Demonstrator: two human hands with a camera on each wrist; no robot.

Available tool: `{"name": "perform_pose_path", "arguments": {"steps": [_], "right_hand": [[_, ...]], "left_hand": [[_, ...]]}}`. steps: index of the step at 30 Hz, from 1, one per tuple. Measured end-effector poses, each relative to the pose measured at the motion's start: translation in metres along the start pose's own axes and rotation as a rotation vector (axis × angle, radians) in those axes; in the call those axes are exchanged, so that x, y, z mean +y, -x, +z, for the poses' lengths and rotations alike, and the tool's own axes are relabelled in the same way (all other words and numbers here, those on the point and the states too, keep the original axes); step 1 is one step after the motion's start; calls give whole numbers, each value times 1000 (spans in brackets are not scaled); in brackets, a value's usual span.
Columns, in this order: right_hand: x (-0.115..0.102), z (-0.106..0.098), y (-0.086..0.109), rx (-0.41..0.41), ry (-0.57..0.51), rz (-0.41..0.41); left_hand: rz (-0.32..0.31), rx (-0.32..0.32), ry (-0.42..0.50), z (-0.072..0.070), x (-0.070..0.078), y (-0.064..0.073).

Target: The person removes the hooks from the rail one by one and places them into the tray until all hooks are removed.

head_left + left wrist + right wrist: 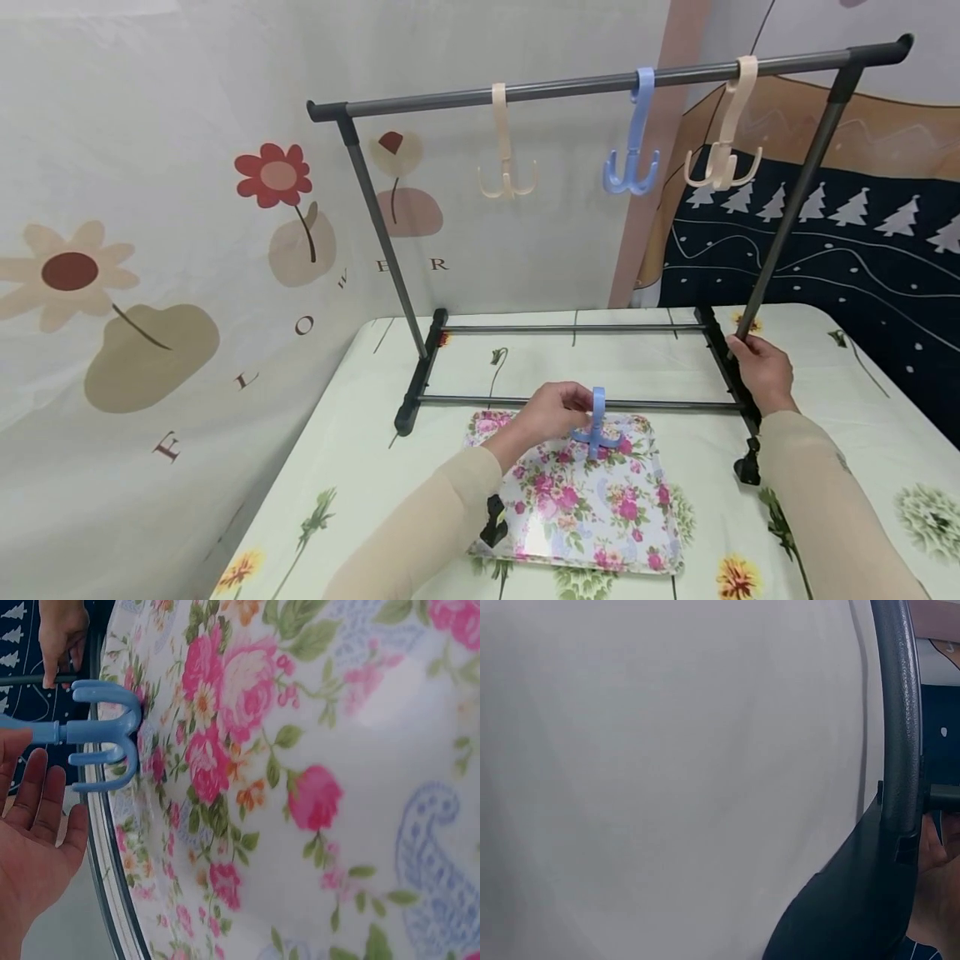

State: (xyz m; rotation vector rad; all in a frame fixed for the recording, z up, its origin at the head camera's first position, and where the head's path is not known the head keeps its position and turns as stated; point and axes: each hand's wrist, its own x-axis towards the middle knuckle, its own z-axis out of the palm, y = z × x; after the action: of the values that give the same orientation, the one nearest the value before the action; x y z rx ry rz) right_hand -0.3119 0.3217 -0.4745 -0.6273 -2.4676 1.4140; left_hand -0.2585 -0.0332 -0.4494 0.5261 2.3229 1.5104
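In the head view my left hand [555, 410] pinches a blue four-prong hook [597, 425], which stands with its prongs down over a glossy rectangular piece [562, 492] printed with pink roses. The left wrist view shows the hook's prongs [112, 735] close to that printed surface, with the left hand's other fingers [34, 791] loosely extended. My right hand [763, 373] holds the lower end of the right upright [787, 212] of a dark metal rack. Part of the right hand [934, 892] shows behind a dark bracket [855, 892] in the right wrist view.
From the rack's top bar [562, 85] hang a cream hook [504, 146], a blue hook [633, 137] and another cream hook [727, 133]. Its base bar [465, 401] crosses behind the printed piece. A flower-patterned cloth [360, 467] covers the table; printed curtains [187, 108] stand behind.
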Motion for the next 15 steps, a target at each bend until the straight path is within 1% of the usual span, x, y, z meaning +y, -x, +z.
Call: {"name": "perform_pose_path", "arguments": {"steps": [3,6,10,15], "right_hand": [[0,0,0,-3,2,6],[0,0,0,-6,0,10],[0,0,0,-6,-4,15],[0,0,0,-4,-2,19]], "left_hand": [[10,0,8,-7,2,1],[28,24,2,-15,6,2],[54,99,-13,-26,12,2],[67,193,16,-41,23,0]]}}
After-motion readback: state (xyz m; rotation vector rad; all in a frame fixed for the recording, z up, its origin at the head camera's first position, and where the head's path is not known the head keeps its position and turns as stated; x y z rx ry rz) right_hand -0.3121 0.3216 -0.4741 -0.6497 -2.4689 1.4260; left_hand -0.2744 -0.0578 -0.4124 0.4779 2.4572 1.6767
